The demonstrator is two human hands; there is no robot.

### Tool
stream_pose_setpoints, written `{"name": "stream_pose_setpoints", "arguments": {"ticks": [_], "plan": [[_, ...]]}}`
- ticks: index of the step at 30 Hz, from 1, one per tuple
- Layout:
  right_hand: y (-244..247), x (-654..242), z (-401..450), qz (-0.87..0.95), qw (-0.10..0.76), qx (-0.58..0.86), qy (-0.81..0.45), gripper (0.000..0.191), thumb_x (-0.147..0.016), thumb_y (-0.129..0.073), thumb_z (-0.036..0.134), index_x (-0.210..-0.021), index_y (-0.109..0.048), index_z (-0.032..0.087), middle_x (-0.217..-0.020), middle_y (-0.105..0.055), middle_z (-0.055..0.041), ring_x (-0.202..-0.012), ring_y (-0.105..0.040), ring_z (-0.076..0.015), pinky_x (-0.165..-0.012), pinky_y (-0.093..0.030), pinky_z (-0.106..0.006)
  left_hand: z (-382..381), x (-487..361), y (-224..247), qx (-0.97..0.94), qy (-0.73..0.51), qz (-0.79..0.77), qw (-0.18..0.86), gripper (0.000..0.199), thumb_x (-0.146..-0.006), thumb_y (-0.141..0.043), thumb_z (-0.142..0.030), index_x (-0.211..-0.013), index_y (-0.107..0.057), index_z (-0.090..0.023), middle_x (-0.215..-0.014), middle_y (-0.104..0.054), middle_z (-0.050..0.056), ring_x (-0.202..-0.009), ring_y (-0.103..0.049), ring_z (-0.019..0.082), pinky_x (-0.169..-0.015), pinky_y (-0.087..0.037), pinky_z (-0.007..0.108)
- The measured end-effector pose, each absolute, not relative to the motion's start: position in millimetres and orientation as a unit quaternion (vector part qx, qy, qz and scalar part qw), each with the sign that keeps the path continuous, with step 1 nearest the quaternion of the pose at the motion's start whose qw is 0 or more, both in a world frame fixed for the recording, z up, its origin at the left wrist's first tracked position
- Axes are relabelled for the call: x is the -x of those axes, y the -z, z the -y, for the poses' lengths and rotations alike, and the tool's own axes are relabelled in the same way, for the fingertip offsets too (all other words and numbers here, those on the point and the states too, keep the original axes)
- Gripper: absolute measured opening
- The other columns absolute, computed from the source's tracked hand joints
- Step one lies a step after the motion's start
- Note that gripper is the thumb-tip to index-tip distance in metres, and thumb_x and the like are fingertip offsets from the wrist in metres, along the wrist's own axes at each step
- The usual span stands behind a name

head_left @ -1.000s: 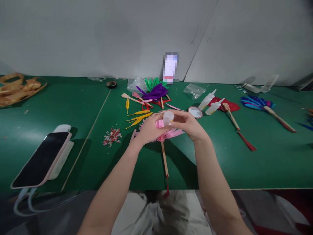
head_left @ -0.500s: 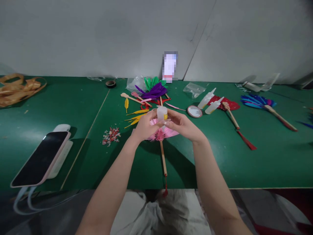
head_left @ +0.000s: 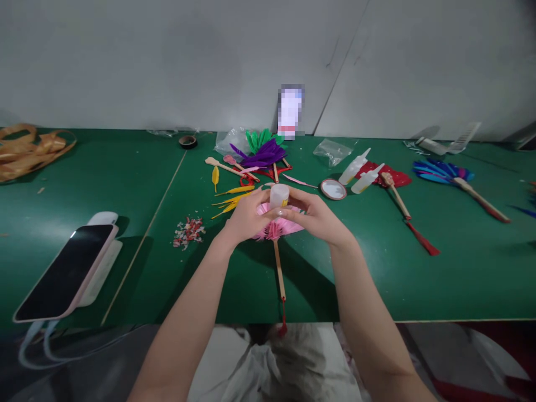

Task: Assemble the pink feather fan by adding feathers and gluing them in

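Both hands meet around a small white translucent bottle above a pink feather fan. My left hand is closed on the bottle's left side, and my right hand is closed on its right side. The bottle's lower end is hidden by the fingers. The fan's wooden handle points toward the table's front edge, with a red tassel hanging from it. Yellow feathers lie just left of my left hand.
Behind the hands are purple feathers and green feathers. Two glue bottles, a round lid, a red fan and a blue fan lie right. A phone and paper scraps lie left.
The bottle sits very slightly lower between the hands. Both hands keep nearly the same place and grip. The view has shifted slightly.
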State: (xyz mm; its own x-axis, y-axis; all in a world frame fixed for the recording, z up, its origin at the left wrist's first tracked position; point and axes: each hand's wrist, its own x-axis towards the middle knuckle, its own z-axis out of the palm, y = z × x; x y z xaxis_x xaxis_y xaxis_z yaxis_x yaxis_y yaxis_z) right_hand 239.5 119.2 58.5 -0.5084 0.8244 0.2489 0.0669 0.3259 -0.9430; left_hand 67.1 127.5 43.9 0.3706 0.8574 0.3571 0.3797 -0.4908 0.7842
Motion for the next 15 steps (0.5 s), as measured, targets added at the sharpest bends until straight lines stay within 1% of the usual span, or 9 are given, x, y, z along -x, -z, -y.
{"name": "stream_pose_setpoints", "arguments": {"ticks": [4, 6, 11, 15], "plan": [[-58, -236, -117, 0.697, 0.403, 0.315, -0.502, 0.050, -0.078, -0.065, 0.046, -0.122, -0.057, 0.024, -0.113, -0.064, -0.0044, -0.101, -0.059, -0.0233, -0.089, -0.048, -0.037, -128, -68, -45, -0.787, -0.380, -0.402, 0.275, 0.039, -0.081, -0.052, -0.054, -0.090, -0.066, -0.020, -0.098, -0.070, 0.007, -0.101, -0.060, 0.025, -0.101, -0.035, 0.045], [-58, -235, -116, 0.694, 0.409, 0.321, -0.499, 0.050, -0.077, -0.066, 0.046, -0.120, -0.059, 0.023, -0.109, -0.065, -0.0046, -0.098, -0.060, -0.0230, -0.086, -0.049, -0.036, -128, -67, -45, -0.792, -0.377, -0.402, 0.262, 0.037, -0.082, -0.051, -0.053, -0.091, -0.066, -0.020, -0.097, -0.070, 0.005, -0.100, -0.060, 0.024, -0.106, -0.029, 0.046], [-57, -233, -115, 0.677, 0.417, 0.328, -0.510, 0.046, -0.076, -0.067, 0.045, -0.117, -0.061, 0.023, -0.106, -0.066, -0.0039, -0.097, -0.061, -0.0226, -0.086, -0.049, -0.036, -130, -68, -39, -0.796, -0.374, -0.396, 0.265, 0.031, -0.084, -0.049, -0.047, -0.093, -0.065, -0.021, -0.097, -0.070, 0.004, -0.094, -0.062, 0.022, -0.107, -0.026, 0.047], [-54, -233, -112, 0.660, 0.425, 0.334, -0.522, 0.042, -0.077, -0.067, 0.042, -0.115, -0.062, 0.023, -0.107, -0.066, -0.0040, -0.099, -0.060, -0.0229, -0.088, -0.049, -0.036, -131, -70, -34, -0.805, -0.372, -0.379, 0.264, 0.027, -0.085, -0.049, -0.042, -0.092, -0.065, -0.021, -0.100, -0.069, 0.003, -0.094, -0.062, 0.020, -0.110, -0.019, 0.049]]}}
